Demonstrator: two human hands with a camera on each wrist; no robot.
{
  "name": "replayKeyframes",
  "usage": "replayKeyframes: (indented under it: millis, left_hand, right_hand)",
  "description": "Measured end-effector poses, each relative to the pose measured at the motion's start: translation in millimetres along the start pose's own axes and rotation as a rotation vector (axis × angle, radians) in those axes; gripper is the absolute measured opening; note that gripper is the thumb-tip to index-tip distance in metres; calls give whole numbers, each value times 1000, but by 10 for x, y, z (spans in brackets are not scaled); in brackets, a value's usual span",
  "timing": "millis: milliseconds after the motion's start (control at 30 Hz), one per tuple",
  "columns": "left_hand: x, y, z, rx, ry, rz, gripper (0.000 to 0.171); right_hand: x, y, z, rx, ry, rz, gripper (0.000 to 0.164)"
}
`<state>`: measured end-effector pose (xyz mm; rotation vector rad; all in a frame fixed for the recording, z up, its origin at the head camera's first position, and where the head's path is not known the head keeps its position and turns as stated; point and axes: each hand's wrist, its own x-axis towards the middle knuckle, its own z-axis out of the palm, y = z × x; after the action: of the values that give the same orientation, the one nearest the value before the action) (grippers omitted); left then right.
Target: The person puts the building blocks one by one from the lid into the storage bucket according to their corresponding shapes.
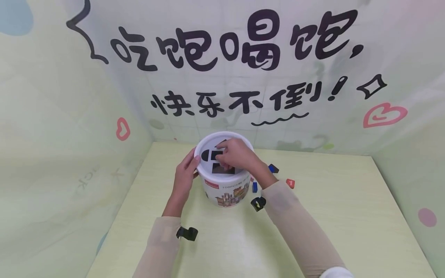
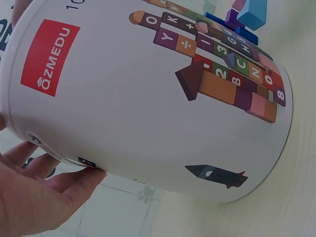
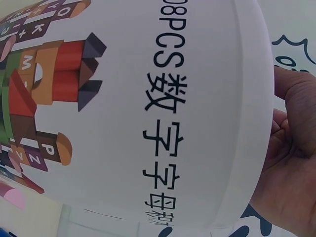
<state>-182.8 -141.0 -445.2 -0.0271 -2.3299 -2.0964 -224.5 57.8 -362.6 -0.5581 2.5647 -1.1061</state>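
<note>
A white lidded bucket (image 1: 226,189) with pictures of toy blocks stands upright on the table. Its recessed lid (image 1: 207,166) has several dark cut-out shapes, among them a half circle and a rectangle. My left hand (image 1: 185,173) grips the bucket's left side, thumb up at the rim and fingers against the wall below it, as the left wrist view shows. Over the lid is my right hand (image 1: 237,154), its index finger reaching toward a far cut-out and its other fingers low over the holes. I cannot tell whether these fingers hold anything; the rim hides them in the right wrist view.
Right of the bucket lie a red block with a number (image 1: 290,183), a small blue block (image 1: 254,187) and a dark-and-blue piece (image 1: 273,168). Several blue and purple blocks (image 2: 249,15) show close behind the bucket. A printed cloth wall (image 1: 313,133) borders the pale table (image 1: 222,243).
</note>
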Motion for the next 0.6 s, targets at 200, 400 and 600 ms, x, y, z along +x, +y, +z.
replayKeyframes:
  millis: [200,400,600]
  left_hand:
    - [9,10,18,-6,10,-11,49]
    - [16,19,22,5,14,-22,50]
    - [15,14,27,4,27,-22,49]
  right_hand:
    - [-29,15,-43,42,15,22,39]
    - [-80,28,-116,17,43,48,40]
    - [-151,89,-220,-34,100,60,40]
